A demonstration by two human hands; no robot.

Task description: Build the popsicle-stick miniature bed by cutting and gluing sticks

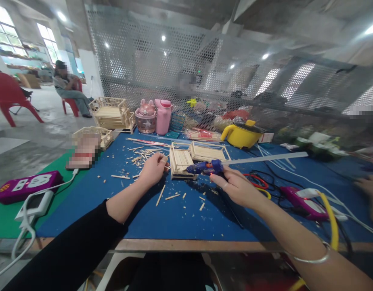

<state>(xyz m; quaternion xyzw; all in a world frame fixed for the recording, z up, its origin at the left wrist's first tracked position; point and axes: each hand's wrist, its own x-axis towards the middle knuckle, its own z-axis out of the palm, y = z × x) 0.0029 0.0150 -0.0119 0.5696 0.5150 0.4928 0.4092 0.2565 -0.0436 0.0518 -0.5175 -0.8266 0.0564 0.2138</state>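
Note:
My right hand (pixel 236 186) is wrapped round a blue hot glue gun (pixel 215 166), with a long translucent glue stick (pixel 265 159) sticking out of its back. The gun's tip is at the front right of a small wooden stick model (pixel 181 159). At the model's left side is my left hand (pixel 154 167), its fingers pinched together; what they hold, if anything, is too small to make out. Behind and to the right lies another stick frame (pixel 209 152). Loose sticks (pixel 160 195) and wood bits are scattered on the blue mat (pixel 138 218).
Finished-looking stick models (pixel 109 111) stand at the back left beside a pink bottle (pixel 163 117). A yellow pot (pixel 242 135) is at the back right. Cables and a purple power strip (pixel 304 202) lie right; a phone (pixel 83 151) lies left. A person's hand (pixel 371 188) shows far right.

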